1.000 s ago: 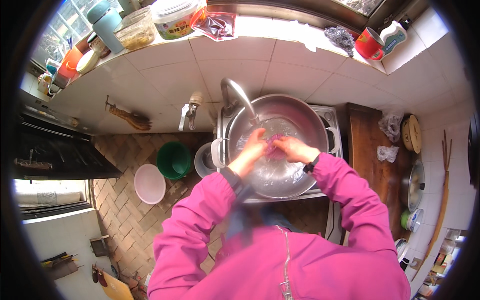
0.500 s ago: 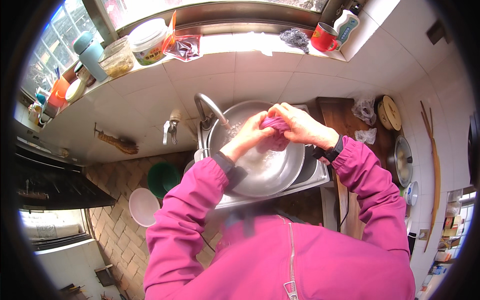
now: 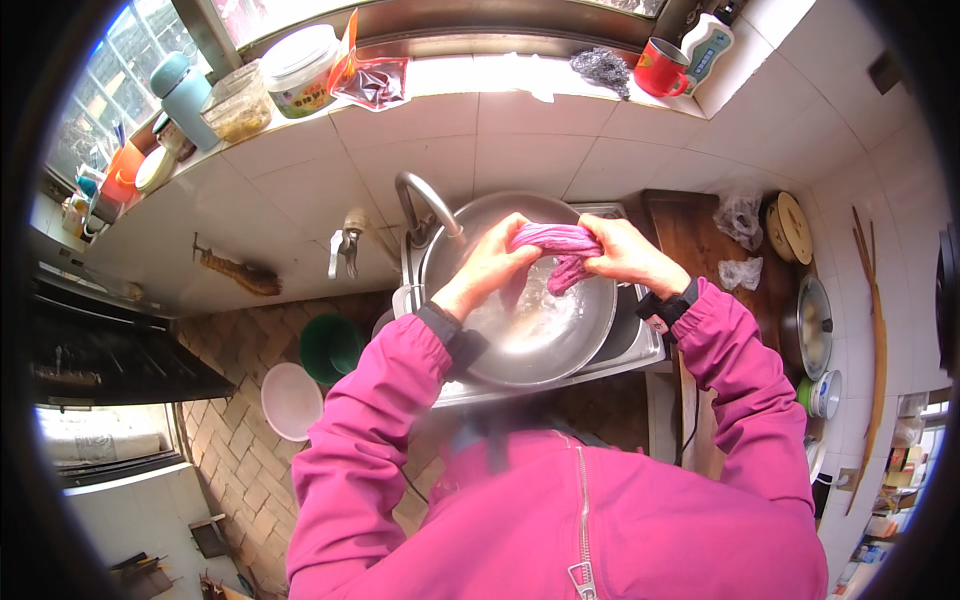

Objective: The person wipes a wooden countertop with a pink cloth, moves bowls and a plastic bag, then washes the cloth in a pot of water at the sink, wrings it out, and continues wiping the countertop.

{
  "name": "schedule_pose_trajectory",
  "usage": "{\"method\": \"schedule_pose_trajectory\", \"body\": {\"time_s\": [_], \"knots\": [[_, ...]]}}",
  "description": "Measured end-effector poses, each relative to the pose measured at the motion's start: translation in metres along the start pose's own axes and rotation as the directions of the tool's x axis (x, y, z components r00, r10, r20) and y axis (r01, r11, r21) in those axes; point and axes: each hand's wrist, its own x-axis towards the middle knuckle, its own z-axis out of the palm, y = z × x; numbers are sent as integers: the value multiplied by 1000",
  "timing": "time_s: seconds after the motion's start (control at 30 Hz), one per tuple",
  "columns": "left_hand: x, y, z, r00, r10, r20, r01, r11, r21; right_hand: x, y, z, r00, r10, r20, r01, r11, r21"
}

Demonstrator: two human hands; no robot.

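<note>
A wet pink cloth (image 3: 558,238) is stretched and twisted between my two hands, with one end hanging down. My left hand (image 3: 494,262) is closed around its left part, and my right hand (image 3: 632,256) grips the right part. Both are held above a large round metal basin (image 3: 470,365), which has cloudy water in it and sits in the steel sink (image 3: 640,345). Just left of my left hand, the curved faucet (image 3: 428,200) points down into the basin.
A wooden board counter (image 3: 690,225) with plastic bags (image 3: 740,220) and a lidded pan (image 3: 812,325) lies to the right. Jars, a red mug (image 3: 660,70) and a bottle (image 3: 706,50) line the windowsill. A green bucket (image 3: 330,348) and a pale basin (image 3: 291,402) stand on the floor at left.
The cloth, bunched in a ball between my hands before, is now drawn out into a twisted length. My hands have moved apart, the right one further right.
</note>
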Motion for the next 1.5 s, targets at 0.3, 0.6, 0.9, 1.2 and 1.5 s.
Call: {"method": "schedule_pose_trajectory", "body": {"time_s": [0.3,0.6,0.9,1.2,1.5], "knots": [[-5,-21,-3,997,-78,16,79,996,-51,0,-36,-24,997,-60,38,44,940,339],[-6,-76,3,973,-74,217,119,971,-206,8,-53,-29,996,-84,-35,82,671,737],[-18,-101,18,901,-364,235,433,786,-441,25,-10,-24,976,110,-187,108,500,859],[-20,-98,48,882,-466,65,301,453,-839,23,39,63,903,-29,-429,227,880,417],[-21,-80,43,797,-601,50,368,420,-830,-35,32,92,781,-624,6,622,779,-76]]}}
